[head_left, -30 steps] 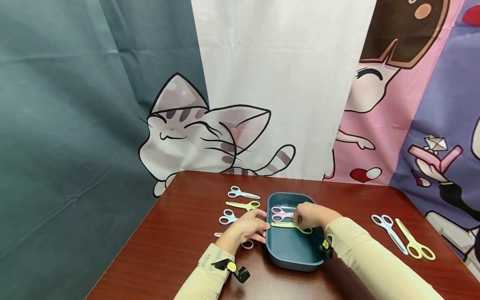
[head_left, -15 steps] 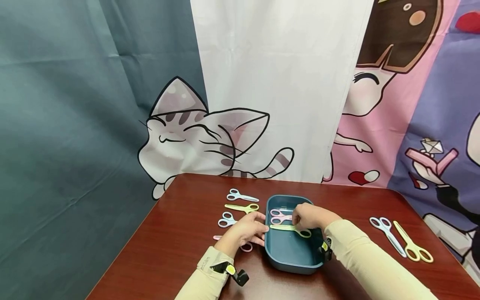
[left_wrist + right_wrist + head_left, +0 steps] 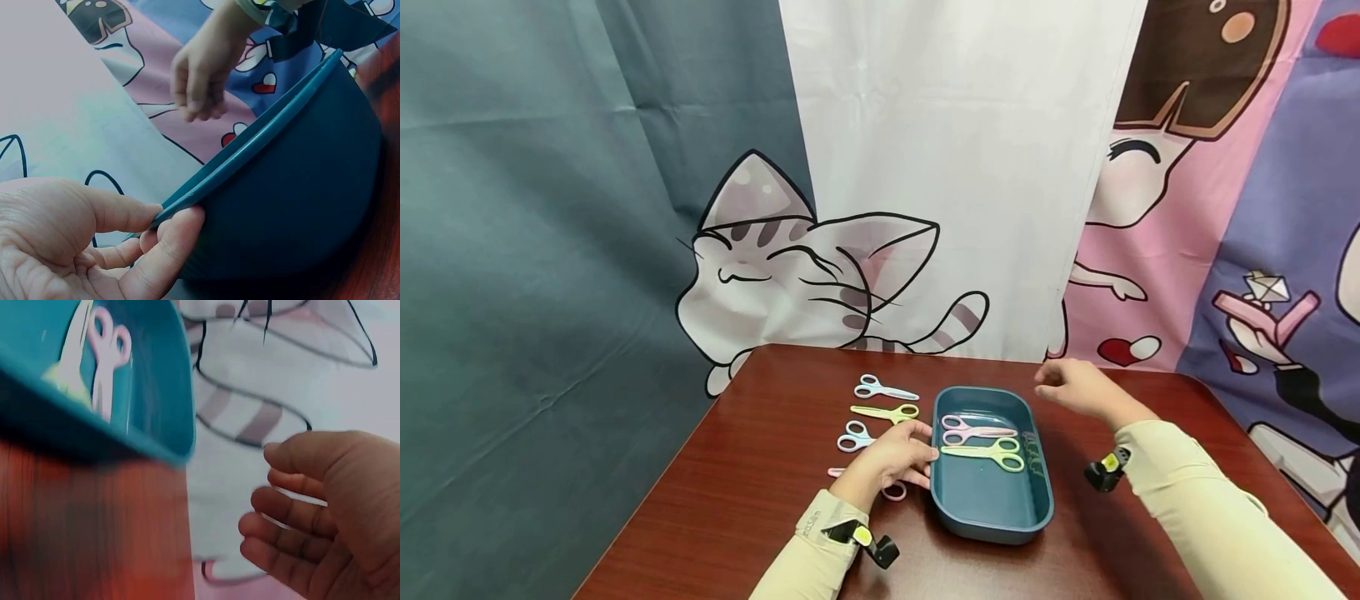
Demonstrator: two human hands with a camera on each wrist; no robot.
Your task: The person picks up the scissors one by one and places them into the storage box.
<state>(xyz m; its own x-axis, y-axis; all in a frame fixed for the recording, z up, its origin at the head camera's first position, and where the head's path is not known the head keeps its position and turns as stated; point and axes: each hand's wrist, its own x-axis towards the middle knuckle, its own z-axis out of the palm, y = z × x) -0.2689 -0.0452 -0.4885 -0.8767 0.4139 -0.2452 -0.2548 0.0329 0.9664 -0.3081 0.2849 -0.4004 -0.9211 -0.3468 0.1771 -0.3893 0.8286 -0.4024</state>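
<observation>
My left hand (image 3: 895,457) pinches the left rim of a blue plastic box (image 3: 988,504); thumb and fingers meet over the edge in the left wrist view. Inside the box lie pink scissors (image 3: 977,432) and, just in front of them, yellow-green scissors (image 3: 985,452). Beyond the box's right side my right hand (image 3: 1086,387) is raised above the table, with nothing in its loosely bent fingers; the right wrist view shows this hand (image 3: 337,512) apart from the box. Pink scissors (image 3: 893,492) lie partly hidden under my left wrist.
Left of the box lie light blue scissors (image 3: 886,388), yellow-green scissors (image 3: 886,413) and other light blue scissors (image 3: 853,436), partly covered by my left hand. A printed cloth (image 3: 962,167) hangs behind the brown table (image 3: 700,517).
My right hand has let go of the yellow-green scissors, which stay in the box, and has moved up and right out of it. My left hand keeps its place on the rim.
</observation>
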